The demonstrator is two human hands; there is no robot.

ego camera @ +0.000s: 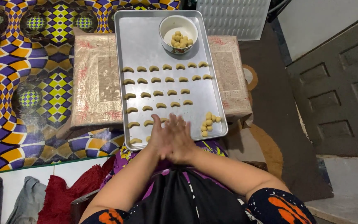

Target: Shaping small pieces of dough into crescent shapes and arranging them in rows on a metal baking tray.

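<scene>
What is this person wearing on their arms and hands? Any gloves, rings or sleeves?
Both forearms are bare, and so are the left hand and the right hand: no gloves show, and the blur there hides any ring. Short dark sleeves with bright orange patterning cover only the upper arms. No watch or bracelet shows on either wrist.

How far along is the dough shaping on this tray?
Done: rows of crescents fill much of the tray. In hand: the left hand and right hand are pressed palm to palm over the tray's near edge; what lies between them is hidden. Left: a cluster of balls on the tray and more in the bowl.
</scene>
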